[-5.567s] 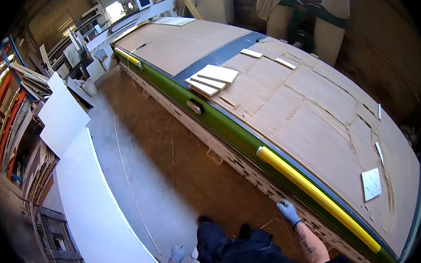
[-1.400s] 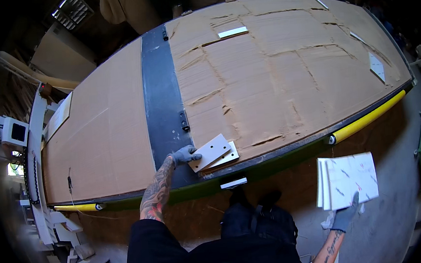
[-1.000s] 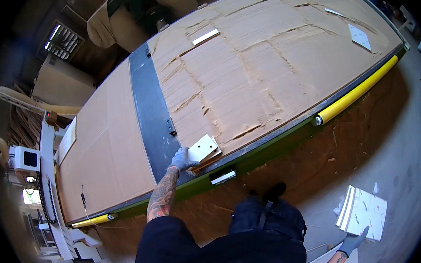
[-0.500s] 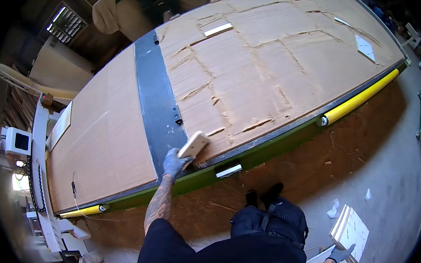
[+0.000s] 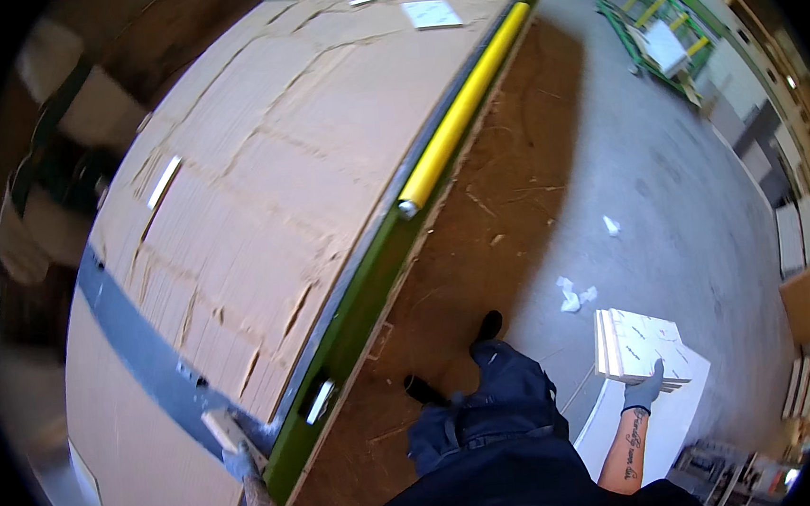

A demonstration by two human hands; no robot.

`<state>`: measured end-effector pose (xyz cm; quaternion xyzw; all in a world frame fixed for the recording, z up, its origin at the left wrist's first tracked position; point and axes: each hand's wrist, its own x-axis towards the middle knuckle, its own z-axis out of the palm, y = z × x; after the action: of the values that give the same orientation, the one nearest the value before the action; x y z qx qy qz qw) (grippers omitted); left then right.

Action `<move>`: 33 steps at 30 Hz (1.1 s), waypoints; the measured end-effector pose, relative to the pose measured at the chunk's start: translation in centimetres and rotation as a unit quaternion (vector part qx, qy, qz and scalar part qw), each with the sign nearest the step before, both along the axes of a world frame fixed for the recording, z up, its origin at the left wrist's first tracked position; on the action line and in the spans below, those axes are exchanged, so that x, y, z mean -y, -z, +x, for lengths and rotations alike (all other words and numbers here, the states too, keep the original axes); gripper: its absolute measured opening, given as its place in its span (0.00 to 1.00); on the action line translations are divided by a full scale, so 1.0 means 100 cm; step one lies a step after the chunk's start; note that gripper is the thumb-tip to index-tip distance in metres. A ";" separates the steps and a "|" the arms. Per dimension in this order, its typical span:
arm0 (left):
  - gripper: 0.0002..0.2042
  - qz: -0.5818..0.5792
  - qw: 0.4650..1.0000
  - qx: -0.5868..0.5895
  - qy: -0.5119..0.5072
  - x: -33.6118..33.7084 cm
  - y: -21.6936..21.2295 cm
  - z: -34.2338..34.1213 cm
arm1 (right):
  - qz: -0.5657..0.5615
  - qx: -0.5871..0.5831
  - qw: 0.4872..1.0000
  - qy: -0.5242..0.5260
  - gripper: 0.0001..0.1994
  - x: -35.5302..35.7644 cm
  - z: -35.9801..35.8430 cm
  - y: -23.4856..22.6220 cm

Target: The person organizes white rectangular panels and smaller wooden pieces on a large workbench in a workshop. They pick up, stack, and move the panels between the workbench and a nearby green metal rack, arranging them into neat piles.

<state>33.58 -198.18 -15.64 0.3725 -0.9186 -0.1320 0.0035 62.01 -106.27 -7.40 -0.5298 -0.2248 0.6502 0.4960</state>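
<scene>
My left hand [image 5: 241, 462], in a grey glove, is closed round the end of a pale wooden block [image 5: 221, 427]. The block is at the near edge of the large machine table, over its dark blue-grey strip [image 5: 136, 345]. On the right, my gloved right hand [image 5: 644, 390] grips the near edge of a small stack of white-faced boards [image 5: 645, 337]. The stack's layers show along its left side. Below it appears a larger white panel [image 5: 657, 438]; whether the two touch I cannot tell.
Brown board [image 5: 318, 117] with cut grooves and dust covers the table, with white offcuts [image 5: 432, 14] on it. A yellow roller [image 5: 465, 106] runs along the table's side. Crumpled white scraps [image 5: 575, 295] lie on the floor. A green cart [image 5: 659, 38] stands far right.
The view has swung to the right, so the table now slants leftward. My right hand and the stack have come farther into view. Both hands keep their hold.
</scene>
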 end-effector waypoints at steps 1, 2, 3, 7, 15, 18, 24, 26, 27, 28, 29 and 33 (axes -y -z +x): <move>0.26 0.021 0.998 -0.063 -0.002 0.001 0.017 -0.004 | -0.011 0.003 0.999 0.031 0.32 -0.012 -0.011 0.029; 0.27 0.029 0.992 -0.126 -0.007 0.005 0.025 -0.001 | -0.020 -0.008 0.999 0.034 0.32 -0.027 -0.014 0.039; 0.27 0.009 0.989 -0.149 -0.007 -0.024 0.029 -0.010 | -0.013 -0.019 0.999 0.041 0.31 -0.044 -0.010 0.045; 0.26 -0.060 0.979 -0.195 -0.001 -0.195 0.035 -0.059 | -0.014 -0.068 0.996 0.056 0.31 -0.121 0.027 0.085; 0.26 0.064 0.984 -0.164 0.023 -0.633 0.060 -0.161 | -0.061 -0.067 0.971 0.222 0.34 -0.341 0.019 0.117; 0.26 0.131 0.985 -0.111 0.026 -0.773 0.077 -0.193 | -0.046 -0.058 0.965 0.251 0.34 -0.431 0.015 0.119; 0.25 0.207 0.978 -0.027 -0.010 -1.011 0.131 -0.265 | -0.041 -0.035 0.961 0.270 0.35 -0.643 -0.073 0.109; 0.25 0.215 0.976 -0.005 -0.028 -1.084 0.154 -0.301 | -0.028 -0.071 0.965 0.251 0.35 -0.714 -0.102 0.125; 0.25 0.222 0.974 0.008 -0.034 -1.125 0.165 -0.326 | -0.016 -0.085 0.965 0.248 0.35 -0.750 -0.113 0.135; 0.25 0.229 0.973 0.024 -0.037 -1.168 0.175 -0.349 | -0.002 -0.097 0.964 0.247 0.35 -0.777 -0.114 0.147; 0.25 0.237 0.970 0.034 -0.036 -1.215 0.182 -0.379 | 0.016 -0.113 0.963 0.243 0.36 -0.812 -0.122 0.152; 0.25 0.284 0.958 0.041 -0.011 -1.409 0.190 -0.533 | 0.106 -0.209 0.955 0.184 0.38 -0.933 -0.215 0.143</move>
<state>-19.74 -57.23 -34.65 0.3734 -0.8386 -0.3718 -0.1381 40.52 -12.98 -21.70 -0.3587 -0.0819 0.6165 0.6961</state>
